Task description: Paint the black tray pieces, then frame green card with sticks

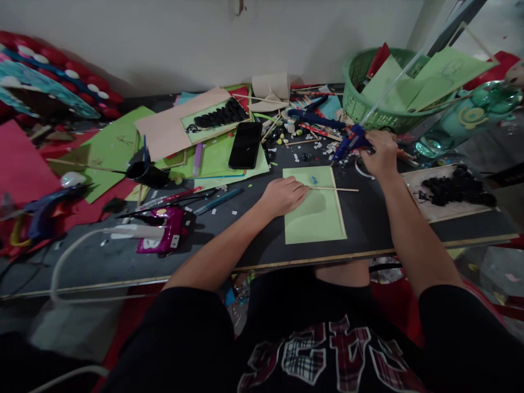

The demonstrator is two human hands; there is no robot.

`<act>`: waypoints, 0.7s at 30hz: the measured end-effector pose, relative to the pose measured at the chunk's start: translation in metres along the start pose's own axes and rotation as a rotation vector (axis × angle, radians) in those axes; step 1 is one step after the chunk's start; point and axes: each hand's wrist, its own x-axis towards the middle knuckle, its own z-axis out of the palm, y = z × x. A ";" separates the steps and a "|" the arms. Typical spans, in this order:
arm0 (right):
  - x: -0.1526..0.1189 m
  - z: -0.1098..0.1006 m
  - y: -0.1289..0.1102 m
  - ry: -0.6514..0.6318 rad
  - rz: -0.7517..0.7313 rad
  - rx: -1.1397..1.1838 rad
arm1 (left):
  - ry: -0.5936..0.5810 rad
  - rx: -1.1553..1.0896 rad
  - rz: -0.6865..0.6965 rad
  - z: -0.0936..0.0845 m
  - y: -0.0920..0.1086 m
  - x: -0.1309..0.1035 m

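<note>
A light green sheet (313,218) lies on the dark table, with a thin wooden strip (339,204) along its right edge. My left hand (285,195) is closed on the left end of a thin wooden stick (344,190), which reaches across the sheet and past its right edge. My right hand (381,153) is wrapped round a blue glue gun (352,143), whose nozzle points down and left near the sheet's top right corner. A small blue bit (314,179) sits on the upper part of the sheet.
Behind the sheet are a black phone (245,145), scraps and a paper roll (271,86). A green basket (351,98) and a bottle (462,120) stand at the back right. A black cup (146,174) and a purple device (166,234) are at left; a black-decorated board (438,210) lies right.
</note>
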 end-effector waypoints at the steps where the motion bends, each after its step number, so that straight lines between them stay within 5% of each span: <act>1: 0.000 0.000 0.000 -0.004 0.000 -0.003 | 0.000 -0.003 0.000 0.000 0.000 0.000; 8: 0.001 -0.003 0.002 0.001 -0.023 -0.037 | -0.021 0.016 -0.010 0.000 0.000 0.000; 16: 0.002 -0.009 -0.031 0.209 0.027 -0.089 | 0.052 0.046 -0.009 0.001 0.021 0.005; 21: 0.003 0.002 -0.038 0.164 0.044 -0.062 | -0.057 0.068 -0.139 0.004 0.019 0.007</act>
